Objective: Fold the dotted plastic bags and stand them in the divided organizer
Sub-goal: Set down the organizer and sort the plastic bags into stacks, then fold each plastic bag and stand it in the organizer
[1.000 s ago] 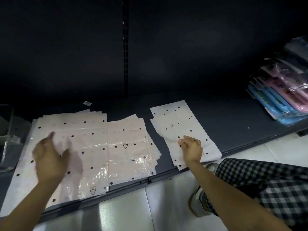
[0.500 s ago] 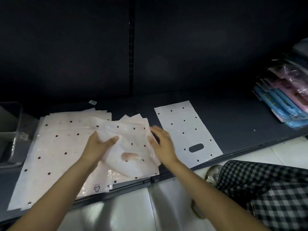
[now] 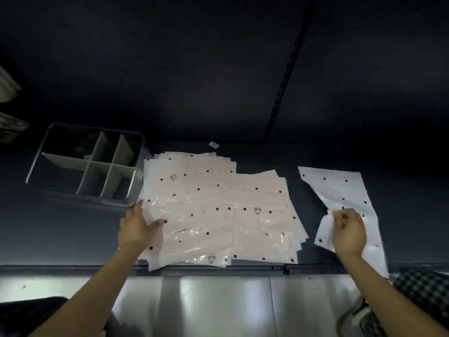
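Since half a second ago we had both hands together over the middle of the pile lifting one bag, the split now is the change: the right hand has carried a single dotted bag off to the right and pinches its left edge between thumb and curled fingers, the film buckling upward at the grip while the far end lies flat on the dark shelf. That sheet sits well apart from the main stack of dotted bags, which stays spread and overlapping in the middle of the shelf, near edge hanging slightly past the shelf lip. The left hand has gone back to the stack's left edge, thumb on top and fingers apparently under the top sheets, a loose hold on the edge, not a full grasp; how many layers it has we cannot tell. The view has also swung left, so the divided organizer now shows whole, just beside the stack's left side, touching or nearly so, its visible compartments dim and seemingly holding no bags, though the back ones are too dark to be sure. We judge the task early: one bag is separated and its fold looks begun, nothing stood in the organizer yet. A small label lies behind the stack; checked fabric shows at lower right.
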### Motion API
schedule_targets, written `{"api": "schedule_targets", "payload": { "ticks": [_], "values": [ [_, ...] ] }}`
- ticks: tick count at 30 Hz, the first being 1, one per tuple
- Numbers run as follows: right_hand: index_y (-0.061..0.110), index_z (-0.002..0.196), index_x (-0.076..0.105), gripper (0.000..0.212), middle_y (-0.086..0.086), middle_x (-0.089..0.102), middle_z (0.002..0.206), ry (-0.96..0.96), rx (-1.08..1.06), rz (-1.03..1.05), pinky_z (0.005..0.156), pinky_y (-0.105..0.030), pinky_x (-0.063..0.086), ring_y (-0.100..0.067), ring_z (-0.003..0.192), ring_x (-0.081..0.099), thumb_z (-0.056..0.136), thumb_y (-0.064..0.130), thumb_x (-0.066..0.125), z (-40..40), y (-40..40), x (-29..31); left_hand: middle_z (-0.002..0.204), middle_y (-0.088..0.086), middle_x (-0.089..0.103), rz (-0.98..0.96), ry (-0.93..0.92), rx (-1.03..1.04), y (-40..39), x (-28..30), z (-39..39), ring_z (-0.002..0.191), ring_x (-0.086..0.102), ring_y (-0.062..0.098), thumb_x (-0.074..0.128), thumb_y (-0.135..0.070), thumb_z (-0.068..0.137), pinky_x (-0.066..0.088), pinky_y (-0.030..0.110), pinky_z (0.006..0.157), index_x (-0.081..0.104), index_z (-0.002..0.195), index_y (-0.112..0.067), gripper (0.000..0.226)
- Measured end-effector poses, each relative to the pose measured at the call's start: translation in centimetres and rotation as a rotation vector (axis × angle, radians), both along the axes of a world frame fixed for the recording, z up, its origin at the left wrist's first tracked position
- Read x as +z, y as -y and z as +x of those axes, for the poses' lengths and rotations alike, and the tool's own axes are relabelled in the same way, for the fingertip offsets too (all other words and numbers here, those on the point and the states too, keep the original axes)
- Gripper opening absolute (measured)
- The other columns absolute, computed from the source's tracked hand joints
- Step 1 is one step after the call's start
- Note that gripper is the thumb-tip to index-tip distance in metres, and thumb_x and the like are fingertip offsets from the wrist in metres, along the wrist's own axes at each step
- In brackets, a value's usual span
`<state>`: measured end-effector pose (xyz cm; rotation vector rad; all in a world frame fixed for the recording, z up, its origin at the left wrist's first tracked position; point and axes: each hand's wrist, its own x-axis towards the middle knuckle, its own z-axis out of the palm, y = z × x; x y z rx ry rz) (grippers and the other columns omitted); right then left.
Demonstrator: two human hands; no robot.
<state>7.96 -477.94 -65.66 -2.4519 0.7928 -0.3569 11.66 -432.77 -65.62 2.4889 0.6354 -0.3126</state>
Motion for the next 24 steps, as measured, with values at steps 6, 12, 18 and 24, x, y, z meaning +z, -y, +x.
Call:
{"api": "schedule_targets", "payload": {
  "ticks": [6, 12, 18, 24],
  "values": [
    [0.004, 0.094, 0.059, 0.013, -0.008, 0.061, 0.095, 0.209, 0.438, 0.047, 0.06, -0.024, 0.037, -0.016, 0.076, 0.055, 0.095, 0.014, 0.052, 4.2, -16.4, 5.1, 0.148, 0.008, 0.034, -0.172, 0.033, -0.157, 1.6, 0.0, -1.0, 0.135, 0.028, 0.029, 0.064, -0.037, 0.087, 0.025, 0.038, 0.109, 0.032, 0.145, -0.019, 0.069],
    [0.011, 0.101, 0.057, 0.022, -0.004, 0.058, 0.099, -0.051, 0.742, -0.114, 0.06, -0.029, 0.041, -0.024, 0.08, 0.06, 0.098, 0.029, 0.044, 3.3, -27.2, 2.3, 0.136, 0.008, 0.047, -0.092, 0.342, -0.259, 0.3, 2.2, -1.5, 0.123, 0.042, 0.027, 0.062, -0.025, 0.09, 0.041, 0.038, 0.098, 0.058, 0.125, -0.016, 0.037],
    [0.016, 0.123, 0.058, 0.033, -0.001, 0.055, 0.123, -0.205, 0.856, 0.097, 0.093, -0.02, 0.034, -0.018, 0.115, 0.048, 0.096, 0.032, 0.049, 1.7, -27.2, 0.4, 0.143, 0.022, 0.041, 0.296, 0.42, -0.281, -7.7, 3.4, 1.2, 0.138, 0.026, 0.038, 0.056, -0.03, 0.092, 0.02, 0.049, 0.115, 0.042, 0.137, -0.001, 0.055],
    [0.032, 0.147, 0.025, 0.056, 0.005, 0.015, 0.157, -0.51, 0.725, -0.214, 0.117, -0.031, 0.009, -0.018, 0.145, 0.008, 0.096, 0.052, 0.036, -0.4, -23.1, -0.8, 0.135, 0.009, 0.044, 0.409, 0.166, -0.6, -9.1, 1.7, 0.0, 0.131, 0.031, 0.03, 0.041, -0.051, 0.094, 0.008, 0.042, 0.118, 0.034, 0.144, -0.019, 0.06]
  ]
}}
